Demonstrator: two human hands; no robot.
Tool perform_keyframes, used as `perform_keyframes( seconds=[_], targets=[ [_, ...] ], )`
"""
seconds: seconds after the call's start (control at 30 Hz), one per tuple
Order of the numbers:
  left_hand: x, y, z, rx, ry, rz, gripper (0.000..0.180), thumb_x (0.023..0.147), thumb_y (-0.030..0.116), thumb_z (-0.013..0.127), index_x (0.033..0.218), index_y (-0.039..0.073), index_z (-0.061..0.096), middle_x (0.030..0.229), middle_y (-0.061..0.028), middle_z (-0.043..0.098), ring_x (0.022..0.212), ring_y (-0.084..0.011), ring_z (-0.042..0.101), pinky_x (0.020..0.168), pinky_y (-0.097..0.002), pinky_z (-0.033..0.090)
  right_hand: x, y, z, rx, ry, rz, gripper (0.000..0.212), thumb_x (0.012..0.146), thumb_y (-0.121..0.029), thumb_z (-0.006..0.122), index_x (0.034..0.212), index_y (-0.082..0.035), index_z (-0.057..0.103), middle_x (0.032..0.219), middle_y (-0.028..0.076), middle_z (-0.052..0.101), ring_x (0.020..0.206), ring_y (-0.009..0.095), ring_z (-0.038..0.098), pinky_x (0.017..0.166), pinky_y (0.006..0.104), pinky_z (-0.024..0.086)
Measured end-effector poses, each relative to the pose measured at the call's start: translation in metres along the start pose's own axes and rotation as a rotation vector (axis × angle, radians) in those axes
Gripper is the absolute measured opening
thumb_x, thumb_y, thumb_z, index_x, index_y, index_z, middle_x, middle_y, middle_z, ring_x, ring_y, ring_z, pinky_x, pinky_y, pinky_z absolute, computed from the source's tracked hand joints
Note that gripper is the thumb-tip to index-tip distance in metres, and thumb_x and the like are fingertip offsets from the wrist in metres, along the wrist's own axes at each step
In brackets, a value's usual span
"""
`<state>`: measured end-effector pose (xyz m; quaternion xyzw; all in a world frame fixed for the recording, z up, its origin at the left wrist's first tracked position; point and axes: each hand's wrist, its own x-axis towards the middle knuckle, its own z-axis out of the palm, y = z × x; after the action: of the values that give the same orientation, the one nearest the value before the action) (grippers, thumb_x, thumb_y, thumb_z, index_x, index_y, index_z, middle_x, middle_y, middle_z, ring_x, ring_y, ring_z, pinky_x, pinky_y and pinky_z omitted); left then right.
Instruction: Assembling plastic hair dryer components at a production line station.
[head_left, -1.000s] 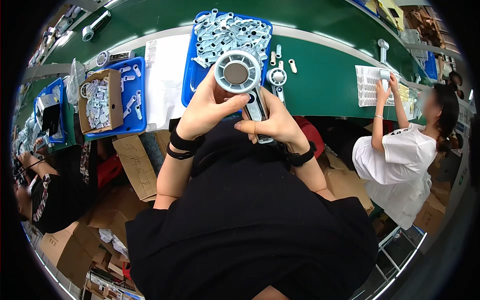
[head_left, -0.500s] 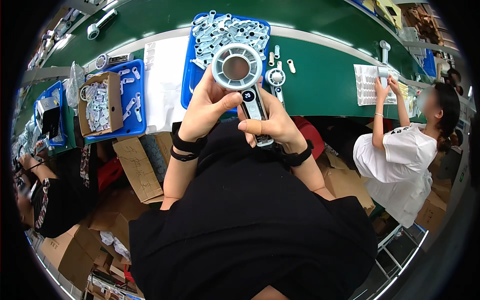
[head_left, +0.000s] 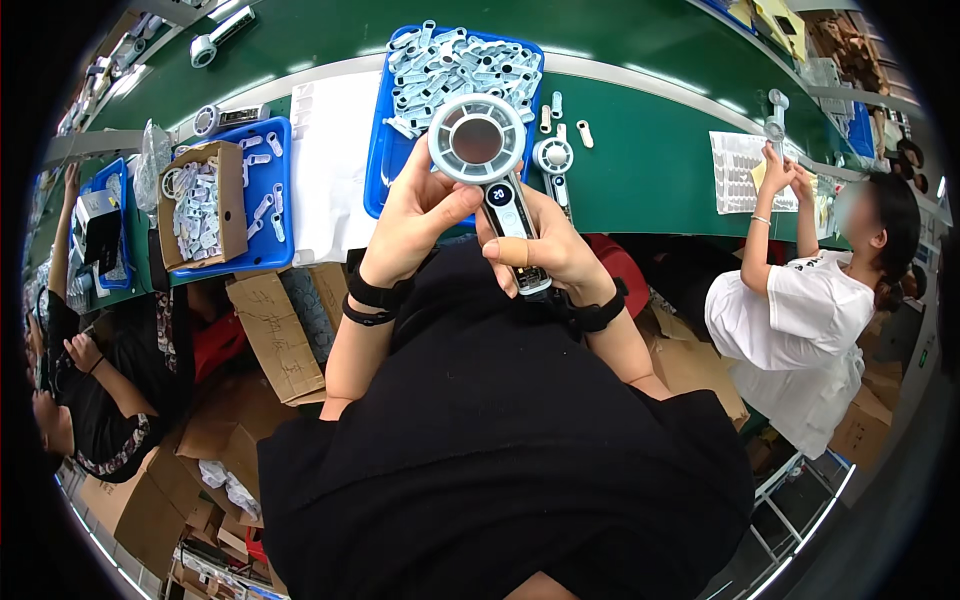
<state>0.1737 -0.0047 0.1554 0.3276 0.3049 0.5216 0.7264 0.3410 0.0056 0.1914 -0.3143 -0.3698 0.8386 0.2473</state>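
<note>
Both my hands hold a pale handheld fan with a round, ring-shaped head and a dark, partly uncovered handle [head_left: 508, 215]. My left hand [head_left: 425, 208] grips it at the neck just below the head, thumb across the front. Lower down, my right hand [head_left: 558, 242] is closed round the handle, with a tan strip on its thumb. A small round display [head_left: 500, 194] glows on the handle. Directly behind the fan, a blue tray [head_left: 378, 175] holds a heap of pale-blue plastic handle covers [head_left: 460, 75]. A second fan [head_left: 554, 156] lies right of my hands.
Several loose covers [head_left: 584, 133] lie beside the second fan. At left, a blue tray [head_left: 283, 245] carries a cardboard box [head_left: 233, 200] of parts, near white sheets [head_left: 325, 170]. Co-workers sit on both sides; the right one [head_left: 785, 300] holds a fan. Cartons [head_left: 275, 340] stand below the table.
The fan in my hands has shifted slightly down and right, and its display reads differently. The right co-worker's fan is raised higher; the left co-worker's arms have moved apart.
</note>
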Motion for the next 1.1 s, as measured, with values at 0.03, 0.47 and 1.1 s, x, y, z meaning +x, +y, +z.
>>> perform_keyframes(
  seconds=[0.03,0.47,1.1],
  targets=[
    [0.001,0.0,0.0,0.001,-0.001,0.0,0.062,0.083,0.005,0.059,0.134,0.003,0.022,0.114,-0.0093,0.051,0.099,-0.0158,0.053,0.08,-0.0292,0.047,0.0,0.001,-0.001,-0.011,0.007,0.005,0.033,0.074,-0.005,0.06,0.101,0.005,0.043,0.069,0.007,0.051,0.047,0.013,0.056,0.038,0.0221,0.046],
    [0.001,-0.103,-0.134,1.051,0.296,-0.083,0.03,0.074,0.013,0.068,0.1,0.003,0.057,0.091,-0.0091,0.062,0.079,-0.0161,0.061,0.071,-0.026,0.048,0.01,0.066,-0.196,-0.139,0.867,-0.277,0.041,0.073,-0.007,0.068,0.107,0.005,0.049,0.089,0.007,0.057,0.072,0.012,0.057,0.064,0.0243,0.046],
    [0.012,-0.132,-0.115,1.337,0.317,0.016,0.029,0.07,0.019,0.071,0.094,0.011,0.057,0.078,-0.006,0.049,0.071,-0.0252,0.053,0.062,-0.0342,0.043,-0.014,0.117,-0.234,-1.19,1.683,-0.194,0.058,0.074,-0.022,0.065,0.124,-0.006,0.04,0.114,0.016,0.034,0.109,0.034,0.032,0.093,0.047,0.027]
  ],
)
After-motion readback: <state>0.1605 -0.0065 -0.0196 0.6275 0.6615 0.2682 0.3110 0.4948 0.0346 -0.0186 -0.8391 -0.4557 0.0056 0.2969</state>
